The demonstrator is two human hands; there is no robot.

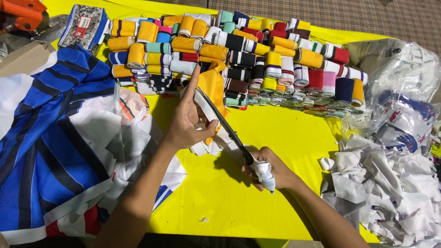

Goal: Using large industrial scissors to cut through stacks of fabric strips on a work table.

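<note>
My left hand [187, 120] holds up a yellow and white piece of fabric [213, 87] above the yellow table cover [275, 138]. My right hand [266, 172] grips a pair of scissors [225, 124] by handles wrapped in white cloth. The blades are parted and reach into the fabric just beside my left thumb. White fabric strips [209, 144] hang below my left hand.
Several rolled striped fabric bands [239, 50] are stacked along the far side. A blue, white and black striped cloth heap [55, 138] lies at left. White fabric scraps [386, 183] pile at right, with clear plastic bags [399, 87] behind them.
</note>
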